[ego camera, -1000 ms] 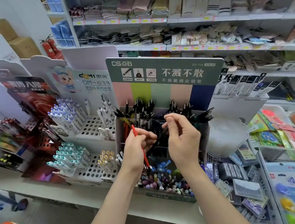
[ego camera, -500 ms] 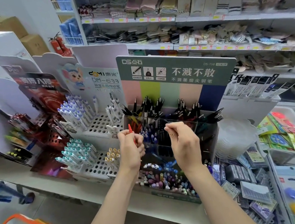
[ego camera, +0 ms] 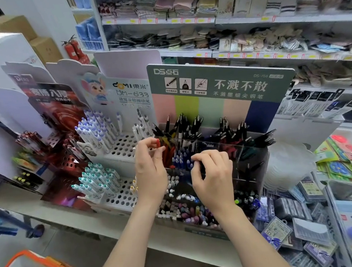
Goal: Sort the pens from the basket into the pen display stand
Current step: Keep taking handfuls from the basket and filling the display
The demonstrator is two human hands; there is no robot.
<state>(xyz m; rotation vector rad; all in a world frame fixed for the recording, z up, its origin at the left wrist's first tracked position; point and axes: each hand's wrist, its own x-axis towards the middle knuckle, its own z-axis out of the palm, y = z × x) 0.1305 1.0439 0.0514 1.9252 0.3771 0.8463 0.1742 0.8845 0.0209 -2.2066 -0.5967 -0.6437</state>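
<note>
The pen display stand (ego camera: pixel 256 163), in the centre of the frame, looks already well filled, with black pens (ego camera: pixel 189 125) at the back and blue pens (ego camera: pixel 181 160) in front. The basket (ego camera: pixel 19 259) sits in the lower left corner. Only a part of it shows, so I cannot tell if pens remain inside. The left hand (ego camera: pixel 151 172) pinches the top of a red pen (ego camera: pixel 158 143), which stands in the compartment with other red ones, so this pen seems almost placed. The right hand (ego camera: pixel 213 179) curls its fingers over the blue pens, but I cannot tell whether it grasps one.
</note>
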